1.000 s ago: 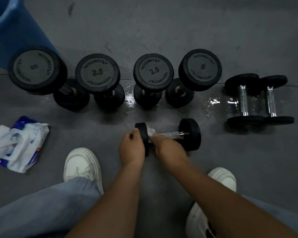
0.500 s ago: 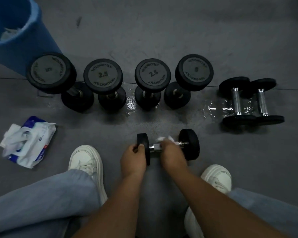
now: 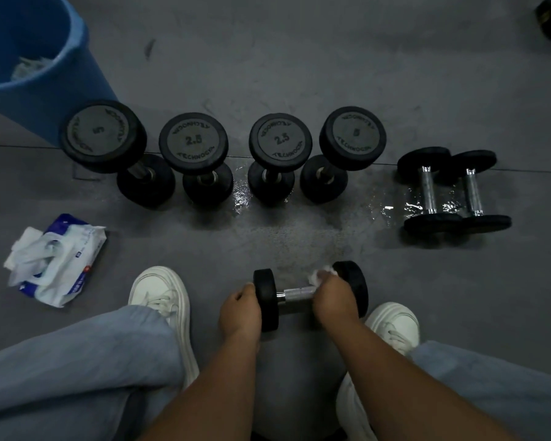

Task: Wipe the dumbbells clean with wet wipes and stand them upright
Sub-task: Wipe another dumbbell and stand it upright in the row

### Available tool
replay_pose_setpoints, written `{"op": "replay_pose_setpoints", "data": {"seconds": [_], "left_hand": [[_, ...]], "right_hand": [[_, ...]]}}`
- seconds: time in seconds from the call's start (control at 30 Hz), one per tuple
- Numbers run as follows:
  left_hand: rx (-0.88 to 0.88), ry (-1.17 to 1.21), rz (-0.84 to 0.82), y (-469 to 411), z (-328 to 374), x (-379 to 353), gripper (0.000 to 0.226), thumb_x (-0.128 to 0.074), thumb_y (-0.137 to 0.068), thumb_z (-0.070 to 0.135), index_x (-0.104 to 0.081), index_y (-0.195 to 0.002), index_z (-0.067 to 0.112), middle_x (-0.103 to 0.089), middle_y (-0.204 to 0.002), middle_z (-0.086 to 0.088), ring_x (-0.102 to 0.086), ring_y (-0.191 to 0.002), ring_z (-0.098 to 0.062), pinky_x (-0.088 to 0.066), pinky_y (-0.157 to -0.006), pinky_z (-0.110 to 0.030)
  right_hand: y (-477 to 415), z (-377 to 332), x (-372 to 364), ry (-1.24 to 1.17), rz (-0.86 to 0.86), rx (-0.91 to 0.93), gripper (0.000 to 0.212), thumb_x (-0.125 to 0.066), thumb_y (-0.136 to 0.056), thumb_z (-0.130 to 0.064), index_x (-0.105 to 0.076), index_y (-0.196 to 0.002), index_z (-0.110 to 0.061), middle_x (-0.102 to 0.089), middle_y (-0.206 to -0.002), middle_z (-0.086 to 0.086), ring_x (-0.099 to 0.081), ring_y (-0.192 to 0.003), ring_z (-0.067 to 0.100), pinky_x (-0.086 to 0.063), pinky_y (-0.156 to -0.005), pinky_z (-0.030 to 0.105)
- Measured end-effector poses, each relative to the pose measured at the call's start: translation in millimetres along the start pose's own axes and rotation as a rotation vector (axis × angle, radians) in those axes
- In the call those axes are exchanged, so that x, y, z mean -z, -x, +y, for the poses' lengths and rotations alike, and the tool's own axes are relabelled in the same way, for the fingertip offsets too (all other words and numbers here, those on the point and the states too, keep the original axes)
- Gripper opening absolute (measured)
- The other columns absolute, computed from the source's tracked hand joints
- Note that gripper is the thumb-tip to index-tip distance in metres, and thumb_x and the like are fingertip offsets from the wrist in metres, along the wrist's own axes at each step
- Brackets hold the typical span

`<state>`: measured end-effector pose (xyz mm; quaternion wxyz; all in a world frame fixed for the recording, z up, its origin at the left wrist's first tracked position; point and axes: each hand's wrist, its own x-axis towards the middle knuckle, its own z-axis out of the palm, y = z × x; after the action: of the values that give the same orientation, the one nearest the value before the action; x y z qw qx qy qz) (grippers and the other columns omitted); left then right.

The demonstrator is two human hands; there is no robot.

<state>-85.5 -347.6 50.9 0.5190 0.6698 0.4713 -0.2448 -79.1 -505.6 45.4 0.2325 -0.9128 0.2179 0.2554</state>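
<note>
**Hands.** The right hand (image 3: 333,297) is closed round the right end of the handle of the small dumbbell (image 3: 295,295). A crumpled wet wipe (image 3: 322,273) is bunched under its fingers against the inner face of the right head. The left hand (image 3: 240,308) grips the left head, fingers curled over its rim, and steadies it.

**Item in hand.** The small dumbbell lies on its side between the person's shoes. Its long axis runs left to right across the view, one head toward each hand. Whether it rests on the floor (image 3: 299,58) or is held just above it cannot be told.

**Surroundings, relative to the small dumbbell.**
- Beyond it, four upright dumbbells (image 3: 280,140) stand in a row on end.
- Beyond it to the right, two lying dumbbells (image 3: 427,192) touch side by side. Their axes run near to far, across its own.
- The floor shows wet patches around both groups.
- Well to its left lies an open wipe pack (image 3: 58,259).
- Far beyond it to the left stands a blue bin (image 3: 86,74) with used wipes inside.

**Progress (judgement).**
- Four units appear finished.
- One is mid-wipe and not yet stood up.
- Two are not upright, and whether they have been wiped is undetermined.
</note>
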Motion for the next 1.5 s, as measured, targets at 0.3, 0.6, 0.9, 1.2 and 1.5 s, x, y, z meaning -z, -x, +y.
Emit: {"op": "replay_pose_setpoints", "data": {"seconds": [0.3, 0.6, 0.9, 1.2, 1.5], "left_hand": [[-0.022, -0.049, -0.120, 12, 0, -11, 0.024, -0.053, -0.097, 0.042, -0.059, -0.102, 0.019, -0.062, -0.100, -0.007, -0.059, -0.089, -0.026, -0.050, -0.080, -0.034], [-0.088, -0.061, -0.126, 5, -9, -10, 0.013, -0.063, -0.092, 0.041, -0.062, -0.082, 0.032, -0.071, -0.099, -0.003, -0.066, -0.093, -0.027, -0.055, -0.091, -0.044], [-0.069, -0.045, -0.112, 1, -7, -12, 0.010, -0.061, -0.093, 0.041, -0.063, -0.091, 0.031, -0.069, -0.101, -0.003, -0.065, -0.093, -0.026, -0.055, -0.091, -0.044], [-0.104, 0.133, -0.170, 3, 1, -13, 0.050, -0.072, -0.085, 0.017, -0.057, -0.132, 0.026, -0.067, -0.116, -0.001, -0.066, -0.096, -0.020, -0.052, -0.068, -0.029], [-0.172, 0.097, -0.158, -11, 16, -15, 0.048, -0.072, -0.089, 0.024, -0.056, -0.133, 0.023, -0.066, -0.120, 0.001, -0.066, -0.098, -0.019, -0.056, -0.080, -0.036]], "right_hand": [[20, 9, -11, 0.013, -0.025, -0.080, 0.033, -0.042, -0.095, -0.013, -0.055, -0.124, -0.018, -0.065, -0.114, 0.007, -0.062, -0.103, 0.024, -0.046, -0.081, 0.033], [27, 15, -16, 0.026, 0.046, 0.057, 0.017, -0.045, -0.097, -0.027, -0.062, -0.101, -0.029, -0.064, -0.112, -0.004, -0.058, -0.101, 0.012, -0.038, -0.095, 0.026], [23, 4, -8, 0.159, -0.131, 0.050, 0.033, -0.043, -0.095, -0.014, -0.055, -0.125, -0.016, -0.060, -0.114, 0.015, -0.060, -0.096, 0.030, -0.043, -0.073, 0.027], [17, -19, 3, -0.166, -0.019, -0.065, 0.020, -0.048, -0.097, -0.021, -0.058, -0.113, -0.016, -0.062, -0.104, 0.011, -0.062, -0.095, 0.028, -0.050, -0.081, 0.033], [6, -11, 13, -0.163, 0.010, -0.151, 0.033, -0.041, -0.097, -0.023, -0.052, -0.128, -0.021, -0.062, -0.119, 0.014, -0.061, -0.108, 0.029, -0.046, -0.087, 0.032]]}}
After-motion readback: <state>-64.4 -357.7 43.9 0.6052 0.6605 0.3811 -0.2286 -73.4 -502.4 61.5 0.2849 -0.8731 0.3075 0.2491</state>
